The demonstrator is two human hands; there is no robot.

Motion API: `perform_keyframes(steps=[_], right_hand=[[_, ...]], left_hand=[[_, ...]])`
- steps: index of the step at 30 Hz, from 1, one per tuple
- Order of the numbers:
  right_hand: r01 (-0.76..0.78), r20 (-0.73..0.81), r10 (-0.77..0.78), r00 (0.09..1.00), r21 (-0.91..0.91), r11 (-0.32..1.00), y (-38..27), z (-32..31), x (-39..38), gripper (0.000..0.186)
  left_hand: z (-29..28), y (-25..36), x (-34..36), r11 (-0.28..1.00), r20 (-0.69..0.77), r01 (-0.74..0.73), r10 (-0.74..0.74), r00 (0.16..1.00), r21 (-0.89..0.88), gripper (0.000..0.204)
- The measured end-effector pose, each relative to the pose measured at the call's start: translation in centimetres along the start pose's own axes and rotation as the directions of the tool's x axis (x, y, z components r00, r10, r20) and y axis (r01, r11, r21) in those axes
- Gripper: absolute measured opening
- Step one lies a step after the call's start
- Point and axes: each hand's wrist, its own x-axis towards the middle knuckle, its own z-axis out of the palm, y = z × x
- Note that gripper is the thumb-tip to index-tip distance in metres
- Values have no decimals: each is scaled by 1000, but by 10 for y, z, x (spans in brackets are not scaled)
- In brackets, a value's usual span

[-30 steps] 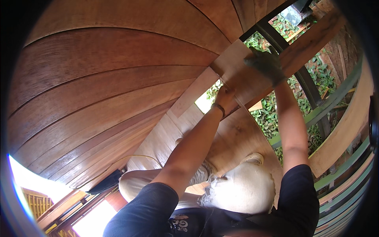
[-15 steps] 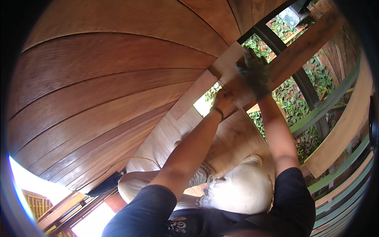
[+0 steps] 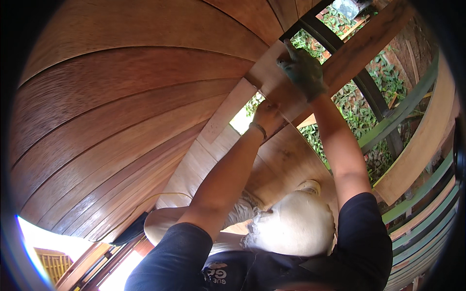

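Note:
A brown wooden board (image 3: 268, 69) lies across the floor frame beside the plank wall. My right hand (image 3: 303, 72), in a dark glove, rests on top of it with the fingers stretched toward its far edge. At the board's near edge, my left hand (image 3: 267, 112) is bare with a bracelet at the wrist. Its fingers are curled at that edge, partly lost in shade. Next to the left hand, a bright gap (image 3: 241, 121) opens between the boards. From under my right hand, a long dark-grained plank (image 3: 371, 43) reaches to the upper right.
A curved wall of wooden planks (image 3: 131, 97) rises on the left. Laid floorboards (image 3: 284, 162) are under my legs. To the right, dark joists (image 3: 371, 94) and a green beam (image 3: 403, 121) cross above plants and soil. A loose pale plank (image 3: 412, 160) lies farther right.
My right hand has shifted slightly left and away across the board, its fingers now clearer. The left hand stays at the near edge. The whole view has moved a little.

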Motion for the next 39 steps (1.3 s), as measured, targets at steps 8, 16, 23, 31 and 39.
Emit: perform_keyframes(steps=[8, 16, 23, 31, 39], right_hand=[[10, -55, -11, 998, -20, 1000, 2, 8, -3, 73], [74, -70, -74, 995, -2, 997, 7, 13, -3, 73], [190, -575, -3, 818, 265, 945, 57, -11, -34, 48], [-125, -287, 101, 953, -65, 990, 91, -21, -234, 36], [-153, 147, 193, 970, -248, 957, 26, 8, -313, 72]], left_hand=[[-4, -7, 2, 998, 18, -44, 44, 999, 35, 44], [-5, -7, 6, 973, 76, 186, -177, 981, -134, 47], [9, -42, 14, 835, 218, -283, 201, 955, 472, 54], [5, -58, 14, 904, -29, -50, 41, 999, -425, 47], [-7, -49, -3, 990, 134, 95, -80, 988, -107, 43]])
